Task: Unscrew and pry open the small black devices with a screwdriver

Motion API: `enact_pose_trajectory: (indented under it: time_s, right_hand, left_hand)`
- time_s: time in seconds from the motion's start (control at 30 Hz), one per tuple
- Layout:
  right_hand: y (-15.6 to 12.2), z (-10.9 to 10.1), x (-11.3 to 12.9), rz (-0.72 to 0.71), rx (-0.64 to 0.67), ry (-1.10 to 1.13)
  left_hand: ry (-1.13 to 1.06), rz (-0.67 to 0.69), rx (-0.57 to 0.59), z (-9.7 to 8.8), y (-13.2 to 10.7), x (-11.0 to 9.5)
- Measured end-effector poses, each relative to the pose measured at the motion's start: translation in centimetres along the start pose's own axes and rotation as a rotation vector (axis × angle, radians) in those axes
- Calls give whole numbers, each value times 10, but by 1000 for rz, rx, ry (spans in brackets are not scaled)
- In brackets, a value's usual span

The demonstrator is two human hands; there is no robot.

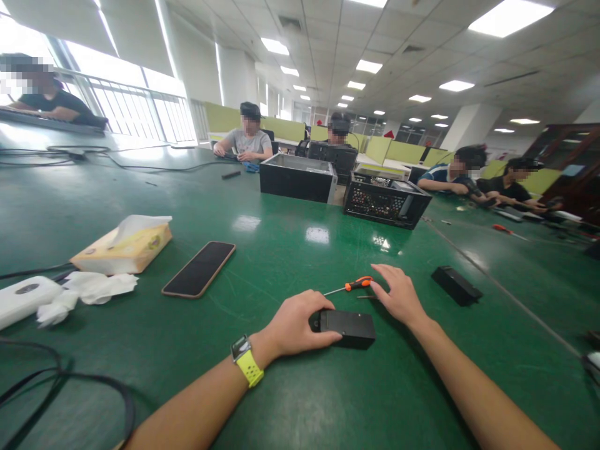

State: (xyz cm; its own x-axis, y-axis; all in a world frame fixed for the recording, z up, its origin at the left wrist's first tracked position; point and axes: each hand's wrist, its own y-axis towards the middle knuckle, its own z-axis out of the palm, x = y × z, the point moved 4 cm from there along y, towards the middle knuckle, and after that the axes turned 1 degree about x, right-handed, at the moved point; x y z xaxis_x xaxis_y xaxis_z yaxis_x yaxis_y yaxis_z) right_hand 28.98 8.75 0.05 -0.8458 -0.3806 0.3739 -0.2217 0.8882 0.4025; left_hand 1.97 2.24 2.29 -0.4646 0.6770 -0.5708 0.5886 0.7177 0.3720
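Observation:
My left hand [300,322], with a yellow-strapped watch [246,361] at the wrist, grips the left end of a black rectangular box [359,326] on the green table. Its thumb lies along the near side, and its fingers curl over the far side. Just beyond the box lies a screwdriver [360,284] with an orange and black handle, its shaft pointing left. My right hand [398,294] is by the handle end, fingers extended and apart. Whether its fingertips touch the handle I cannot tell. A thin metal rod [367,297] lies below the handle, close to the right thumb.
A second black box [456,285] lies to the right. Left are a phone [199,270], a tissue pack [124,247], crumpled tissues [94,290] and black cables [60,375]. Two computer cases [297,181] [387,200] stand farther back. Several people sit around the table [281,250].

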Motion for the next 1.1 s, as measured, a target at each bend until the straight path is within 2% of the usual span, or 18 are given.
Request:
enact_pose_trajectory:
  time_s: [0.1,0.2,0.27,0.43,0.5,0.63,0.83,1.1]
  right_hand:
    - [2,12,14,-28,17,52]
    - [3,13,19,-15,6,158]
    - [3,6,18,11,-43,260]
    - [-3,-33,1,130,-279,597]
    - [-6,-45,-6,158,-334,725]
    - [-10,-48,-9,199,-365,883]
    - [-12,-41,-1,237,-353,937]
    - [-13,-48,1,233,-364,869]
  left_hand:
    - [3,-8,3,1,0,0]
    - [2,-5,8,1,0,1]
    - [3,-1,7,1,0,1]
    - [8,4,-2,0,-1,3]
    - [9,5,-3,1,-1,3]
    - [3,21,-22,0,-1,3]
    - [-14,46,-29,-1,-1,2]
    - [-4,43,-25,-1,-1,2]
